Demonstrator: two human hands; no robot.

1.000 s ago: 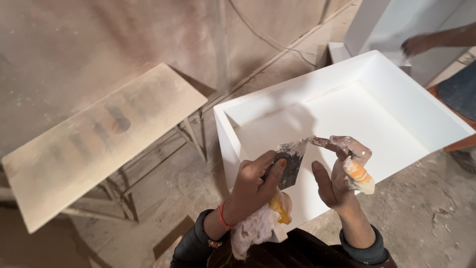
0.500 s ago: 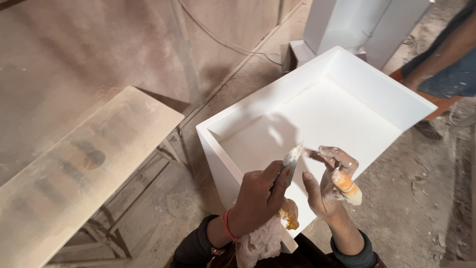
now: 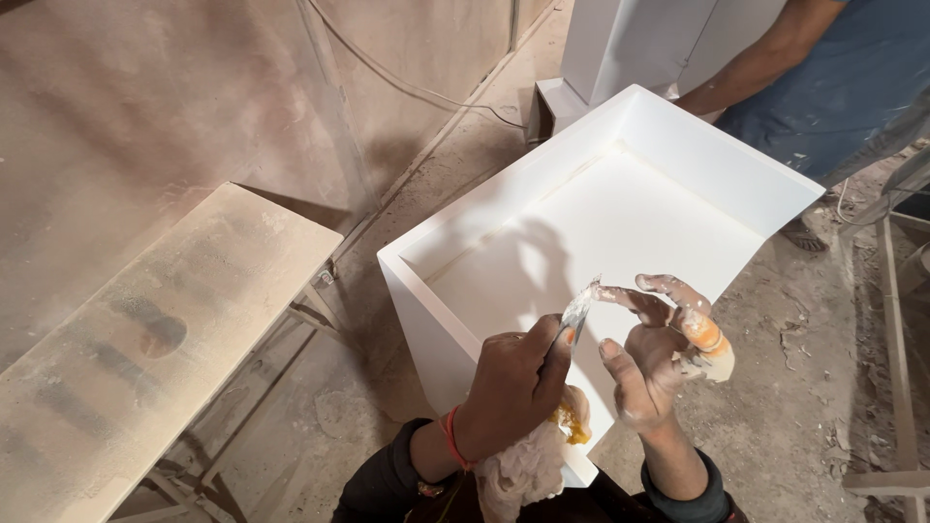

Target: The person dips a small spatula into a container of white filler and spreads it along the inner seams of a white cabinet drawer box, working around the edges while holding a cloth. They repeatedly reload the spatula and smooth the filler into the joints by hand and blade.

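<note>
- Your left hand (image 3: 513,387) had its grip closed round a putty knife (image 3: 577,312), blade tilted up, with a rag (image 3: 523,470) tucked beneath.
- Your right hand (image 3: 659,358), putty-smeared, pinched the blade's tip; one finger wore an orange wrap (image 3: 705,334).
- Both hovered over the near edge of the white open box (image 3: 620,213), right of the dusty table (image 3: 145,329).
- Best to wipe the blade clean, I judged, keeping drips off the box.
- Another person (image 3: 823,68) stood at the far right.

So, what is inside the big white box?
The white box shows only a bare white bottom with the hands' shadow. The left hand and right hand cover its near corner.
</note>
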